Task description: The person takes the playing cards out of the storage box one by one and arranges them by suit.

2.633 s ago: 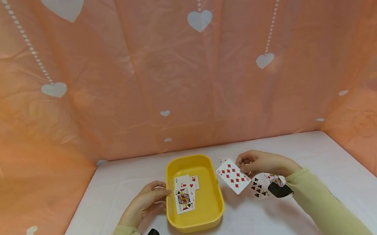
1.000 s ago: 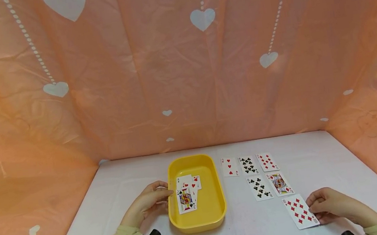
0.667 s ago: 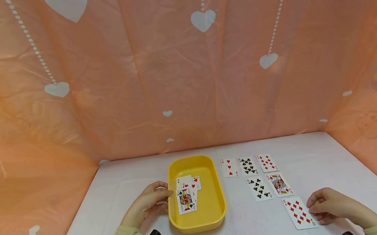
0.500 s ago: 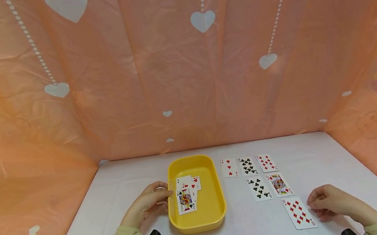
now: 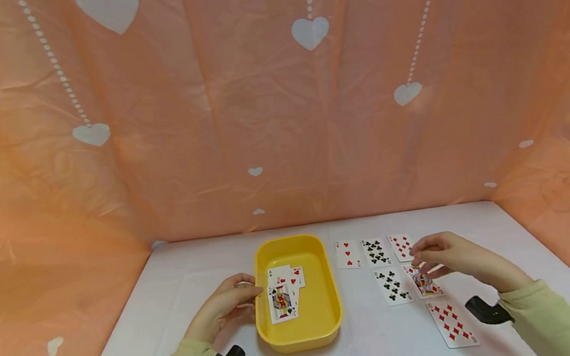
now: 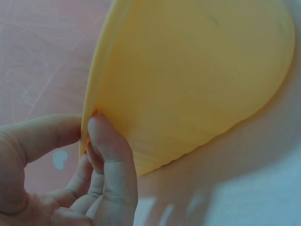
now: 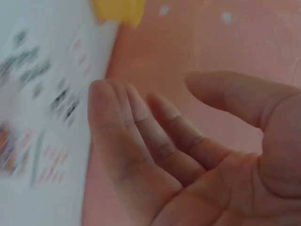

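Note:
My left hand [image 5: 222,307] pinches the left rim of a yellow plastic tray [image 5: 303,344]. In the left wrist view the thumb and fingers of the left hand [image 6: 110,165] close on that rim from both sides. Inside the tray lie a few overlapping playing cards, with a jack of spades [image 5: 282,307] on top. Over the card layout at the right, my right hand [image 5: 455,257] hovers above a diamond face card [image 5: 427,288], covering part of it. The right wrist view shows the right hand [image 7: 183,160] with thumb and fingers apart, nothing between them.
Right of the tray, face-up cards lie in rows: a three of hearts [image 5: 348,254], a clubs card [image 5: 376,252], a diamonds card [image 5: 398,245] and another clubs card [image 5: 392,286]. Nearest the front is a separate diamonds card [image 5: 452,323]. Orange curtain [image 5: 280,142] hangs behind the white table.
The right hand carried the large diamonds card from beside the tray to the front right, let it go, then moved up and left over the diamond face card. The left hand stays at the tray.

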`<state>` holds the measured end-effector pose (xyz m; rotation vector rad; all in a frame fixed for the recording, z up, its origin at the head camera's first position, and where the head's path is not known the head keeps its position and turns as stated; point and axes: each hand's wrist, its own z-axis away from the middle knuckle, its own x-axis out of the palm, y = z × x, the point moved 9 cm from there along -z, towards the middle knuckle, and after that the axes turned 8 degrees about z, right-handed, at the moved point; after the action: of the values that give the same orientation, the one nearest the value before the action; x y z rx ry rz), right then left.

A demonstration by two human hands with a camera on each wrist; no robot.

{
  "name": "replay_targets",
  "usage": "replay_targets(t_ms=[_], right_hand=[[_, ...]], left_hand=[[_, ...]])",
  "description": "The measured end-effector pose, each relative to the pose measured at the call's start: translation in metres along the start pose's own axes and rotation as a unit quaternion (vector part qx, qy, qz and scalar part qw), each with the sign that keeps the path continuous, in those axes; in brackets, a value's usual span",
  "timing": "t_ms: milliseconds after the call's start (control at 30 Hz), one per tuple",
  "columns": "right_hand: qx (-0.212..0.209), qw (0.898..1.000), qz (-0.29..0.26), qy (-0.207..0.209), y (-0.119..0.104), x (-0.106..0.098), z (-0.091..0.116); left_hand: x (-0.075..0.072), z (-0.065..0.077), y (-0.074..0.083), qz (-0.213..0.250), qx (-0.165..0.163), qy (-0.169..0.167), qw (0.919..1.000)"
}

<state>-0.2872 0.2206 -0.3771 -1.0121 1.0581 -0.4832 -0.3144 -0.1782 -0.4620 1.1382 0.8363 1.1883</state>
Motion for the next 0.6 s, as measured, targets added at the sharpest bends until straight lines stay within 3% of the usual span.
replay_targets(t_ms=[333,600], right_hand=[[-0.052,0.997,-0.041,-0.038,-0.070,0.055,-0.071],[-0.016,0.996,-0.073,-0.046,-0.087,0.108,-0.115]], left_hand=[[-0.001,0.002,0.000,0.008,-0.014,0.017,0.9997],[-0.001,0.003,0.001,0.004,-0.017,0.028,0.9995]])
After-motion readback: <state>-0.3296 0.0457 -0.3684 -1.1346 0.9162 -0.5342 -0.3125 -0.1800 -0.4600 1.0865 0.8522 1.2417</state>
